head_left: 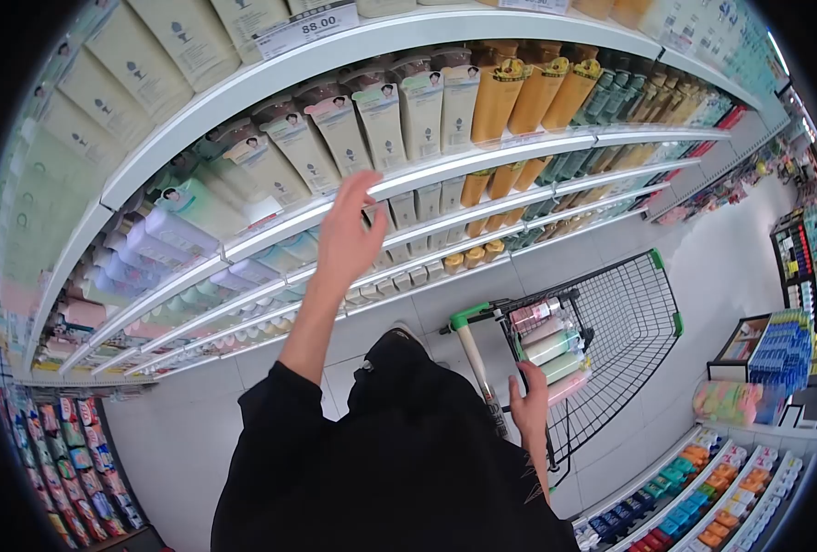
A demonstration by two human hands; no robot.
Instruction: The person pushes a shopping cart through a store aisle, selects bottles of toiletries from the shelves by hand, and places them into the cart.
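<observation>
My left hand [351,230] is raised in front of the shelves, its fingers stretched out and slightly curled, with nothing in it. Behind its fingertips stands a row of cream-coloured bottles [339,133] with dark tops and picture tags. Low on the right, my right hand [530,400] hangs beside the shopping cart [629,317], thumb apart from the fingers and holding nothing visible. Whether it touches the cart I cannot tell. Several bottles and packs [548,345] in pink, white and green lie in the cart's near end.
Golden bottles [537,97] and dark green bottles [606,97] fill the shelf farther right. Lilac bottles [165,237] stand at the left. A price tag [307,28] reads 88.00. Another stocked rack [694,497] is at the lower right, beside the tiled floor [197,451].
</observation>
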